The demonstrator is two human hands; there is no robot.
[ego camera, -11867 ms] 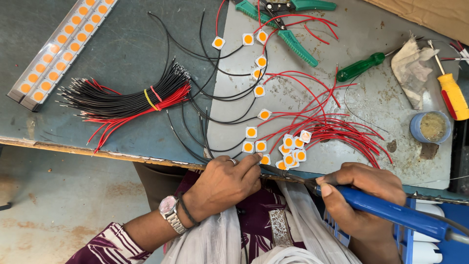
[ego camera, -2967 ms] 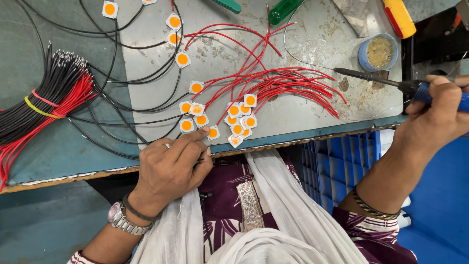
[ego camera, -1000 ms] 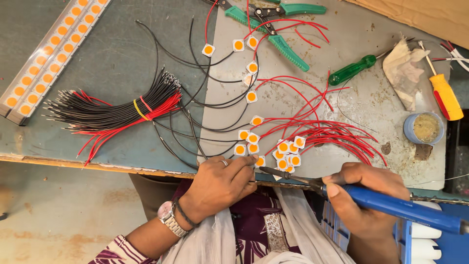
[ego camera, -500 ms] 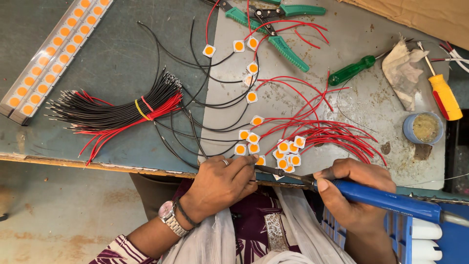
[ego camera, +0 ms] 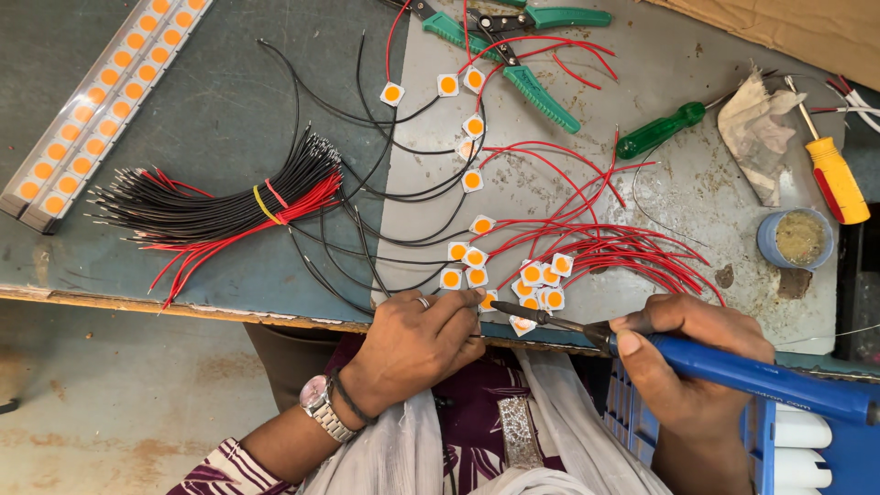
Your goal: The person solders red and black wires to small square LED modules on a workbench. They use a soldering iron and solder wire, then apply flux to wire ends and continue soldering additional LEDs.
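Head view: right hand (ego camera: 687,353) gripping blue soldering iron (ego camera: 733,371), left hand (ego camera: 417,335) pinching orange-centred white chip (ego camera: 486,300).

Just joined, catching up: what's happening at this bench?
A person is soldering small square LED chips at the near table edge. The right hand holds a blue soldering iron, its tip at a chip that the left hand pins down with its fingertips. More wired chips lie just beyond, trailing red and black leads. A wire bundle, pliers and screwdrivers lie untouched.
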